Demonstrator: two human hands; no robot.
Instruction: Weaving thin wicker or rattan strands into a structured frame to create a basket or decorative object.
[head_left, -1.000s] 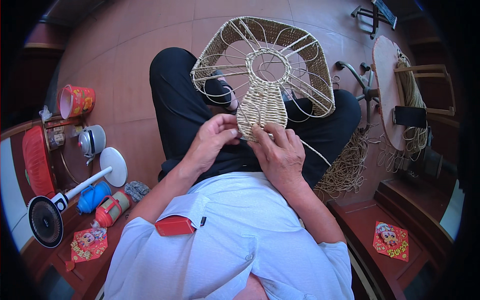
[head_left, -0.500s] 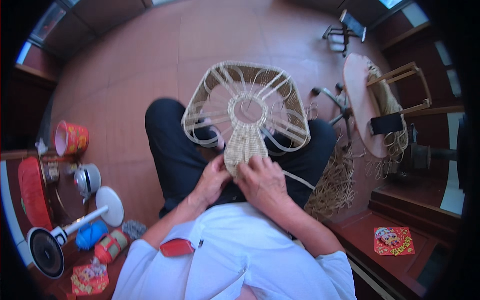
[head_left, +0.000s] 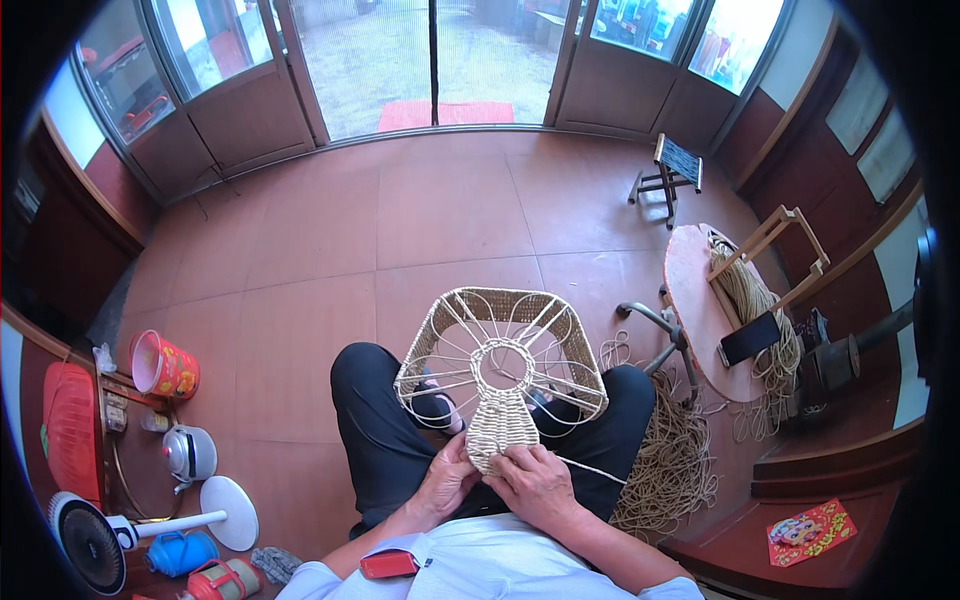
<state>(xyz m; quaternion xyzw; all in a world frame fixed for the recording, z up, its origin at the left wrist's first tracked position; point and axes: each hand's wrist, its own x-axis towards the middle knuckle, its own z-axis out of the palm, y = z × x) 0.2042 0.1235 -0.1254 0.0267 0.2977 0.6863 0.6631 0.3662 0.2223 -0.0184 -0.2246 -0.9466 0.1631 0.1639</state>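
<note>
A half-woven basket [head_left: 585,350] rests across my knees, with thin ribs running from its woven side wall to a round ring. From the ring a tightly woven tan panel [head_left: 502,420] widens toward me. My left hand [head_left: 446,482] pinches the panel's lower left edge, thumb on top. Against its lower right edge, my right hand [head_left: 535,484] is closed with bent fingers; the fingertips' exact hold is partly hidden. A loose strand of cord [head_left: 595,470] trails rightward from beside that hand over my thigh.
Right of me, tan cord [head_left: 665,465] lies heaped beside a tipped round board [head_left: 690,300] bearing a phone [head_left: 750,340]. A folding stool [head_left: 668,175] stands farther off. At left are a red bucket [head_left: 165,365], a kettle [head_left: 190,455] and a fan [head_left: 90,545].
The view has tilted up, so the basket, hands and knees sit lower and the doorway shows. Both hands still hold the same lower end of the panel.
</note>
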